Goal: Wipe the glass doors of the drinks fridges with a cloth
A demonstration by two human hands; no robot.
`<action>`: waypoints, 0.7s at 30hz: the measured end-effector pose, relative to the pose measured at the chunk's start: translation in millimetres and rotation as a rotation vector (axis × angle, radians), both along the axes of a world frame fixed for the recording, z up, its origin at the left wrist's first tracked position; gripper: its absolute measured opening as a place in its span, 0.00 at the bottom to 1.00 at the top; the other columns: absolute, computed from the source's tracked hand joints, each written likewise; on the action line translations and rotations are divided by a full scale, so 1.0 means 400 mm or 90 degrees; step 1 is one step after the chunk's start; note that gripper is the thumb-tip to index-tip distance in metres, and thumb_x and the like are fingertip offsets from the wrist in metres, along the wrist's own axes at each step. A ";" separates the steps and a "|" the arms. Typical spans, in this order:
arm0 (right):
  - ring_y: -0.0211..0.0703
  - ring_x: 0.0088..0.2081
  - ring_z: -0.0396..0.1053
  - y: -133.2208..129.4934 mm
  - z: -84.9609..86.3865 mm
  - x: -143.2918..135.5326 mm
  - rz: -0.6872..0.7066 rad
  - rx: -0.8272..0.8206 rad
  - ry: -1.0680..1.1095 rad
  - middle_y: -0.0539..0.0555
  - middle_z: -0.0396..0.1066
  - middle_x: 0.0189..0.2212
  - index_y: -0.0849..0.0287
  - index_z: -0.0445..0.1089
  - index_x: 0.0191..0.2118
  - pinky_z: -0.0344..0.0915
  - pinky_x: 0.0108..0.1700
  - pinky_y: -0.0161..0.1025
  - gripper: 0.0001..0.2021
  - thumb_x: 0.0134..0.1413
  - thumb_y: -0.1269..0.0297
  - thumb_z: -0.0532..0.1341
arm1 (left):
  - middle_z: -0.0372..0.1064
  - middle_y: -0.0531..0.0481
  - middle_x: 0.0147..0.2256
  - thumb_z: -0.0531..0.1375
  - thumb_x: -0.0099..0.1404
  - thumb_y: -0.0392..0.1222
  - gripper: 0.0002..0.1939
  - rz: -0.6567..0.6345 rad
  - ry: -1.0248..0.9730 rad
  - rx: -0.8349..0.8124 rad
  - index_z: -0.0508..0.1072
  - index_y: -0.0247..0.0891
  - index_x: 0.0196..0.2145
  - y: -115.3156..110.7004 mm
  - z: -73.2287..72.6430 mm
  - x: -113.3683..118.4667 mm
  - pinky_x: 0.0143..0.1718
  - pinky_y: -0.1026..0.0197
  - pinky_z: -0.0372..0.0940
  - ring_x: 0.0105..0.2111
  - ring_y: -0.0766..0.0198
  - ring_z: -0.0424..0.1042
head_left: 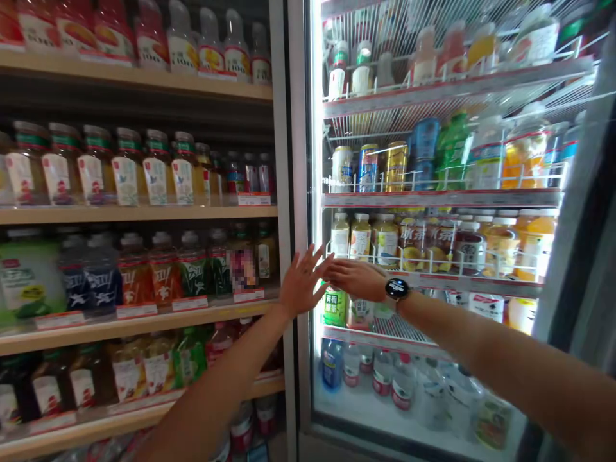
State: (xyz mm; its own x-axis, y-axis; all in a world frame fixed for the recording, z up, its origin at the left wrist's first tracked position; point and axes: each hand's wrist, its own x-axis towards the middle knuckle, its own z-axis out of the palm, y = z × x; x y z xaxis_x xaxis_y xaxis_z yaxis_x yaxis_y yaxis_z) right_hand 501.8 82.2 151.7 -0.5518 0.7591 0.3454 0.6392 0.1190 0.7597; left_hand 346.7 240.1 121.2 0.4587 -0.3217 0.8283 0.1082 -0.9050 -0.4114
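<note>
My left hand (302,282) is raised with fingers spread, palm against the white front frame (302,160) of a lit drinks fridge. My right hand (357,277), with a black watch (396,289) on the wrist, reaches in across the fridge's left edge at the third wire shelf (481,282); its fingertips meet the left hand's fingers. Neither hand holds anything. Just below the hands stands a green-labelled bottle (335,307). Above them are pale bottles (360,236) in a row.
Wooden shelves (139,213) to the left carry rows of bottled drinks with price tags. The fridge holds cans (368,168), juice bottles (529,240) and water bottles (385,375) on several wire shelves. The open fridge door's edge (572,256) stands at right.
</note>
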 end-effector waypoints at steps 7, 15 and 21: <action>0.50 0.69 0.48 -0.283 0.245 0.130 -0.123 0.317 0.126 0.53 0.53 0.67 0.52 0.44 0.70 0.51 0.68 0.60 0.37 0.57 0.82 0.49 | 0.40 0.43 0.70 0.45 0.73 0.51 0.35 -0.129 -0.060 -0.068 0.35 0.38 0.70 -0.175 0.051 0.158 0.68 0.43 0.40 0.70 0.53 0.34; 0.49 0.67 0.52 -0.342 0.077 0.177 -0.117 0.282 0.115 0.54 0.59 0.65 0.53 0.46 0.70 0.56 0.67 0.55 0.36 0.57 0.80 0.51 | 0.34 0.42 0.70 0.47 0.72 0.52 0.38 -0.115 -0.118 -0.132 0.31 0.36 0.70 -0.259 0.058 0.329 0.69 0.42 0.38 0.70 0.50 0.32; 0.44 0.64 0.59 -0.389 -0.161 0.190 -0.111 0.127 0.111 0.55 0.64 0.62 0.56 0.58 0.65 0.64 0.63 0.48 0.28 0.60 0.76 0.55 | 0.37 0.42 0.70 0.49 0.71 0.50 0.38 -0.073 -0.172 -0.092 0.33 0.37 0.70 -0.251 0.043 0.343 0.69 0.43 0.38 0.70 0.51 0.33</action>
State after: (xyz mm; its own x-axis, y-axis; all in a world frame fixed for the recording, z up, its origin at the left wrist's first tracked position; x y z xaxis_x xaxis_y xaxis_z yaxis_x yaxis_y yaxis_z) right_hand 577.7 -73.4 87.2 -0.3392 0.7447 0.5748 0.7597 -0.1435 0.6343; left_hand 483.9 139.6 138.5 0.1840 -0.2286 0.9560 0.0899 -0.9646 -0.2480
